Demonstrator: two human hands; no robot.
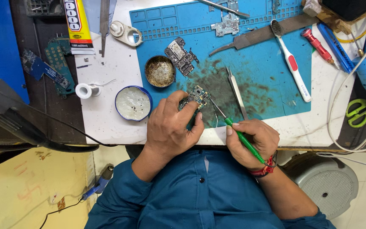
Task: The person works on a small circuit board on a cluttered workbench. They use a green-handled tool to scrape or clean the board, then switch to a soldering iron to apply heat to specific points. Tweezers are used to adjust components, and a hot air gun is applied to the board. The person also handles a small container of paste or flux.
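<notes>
My left hand (172, 127) pinches a small circuit board (195, 96) and holds it down on the blue work mat (259, 72) near the mat's front edge. My right hand (253, 142) grips a green-handled tool (243, 138) like a pen. Its thin metal tip (214, 105) touches the right side of the board. A second, larger circuit board (180, 55) lies further back on the mat.
A round tin of brass wool (159, 71), a white flux tin (133, 103) and a solder spool (84, 90) sit left of the board. Tweezers (237, 91), a white-red toothbrush (292, 68), a red screwdriver (317, 44), green scissors (358, 112) and cables lie to the right.
</notes>
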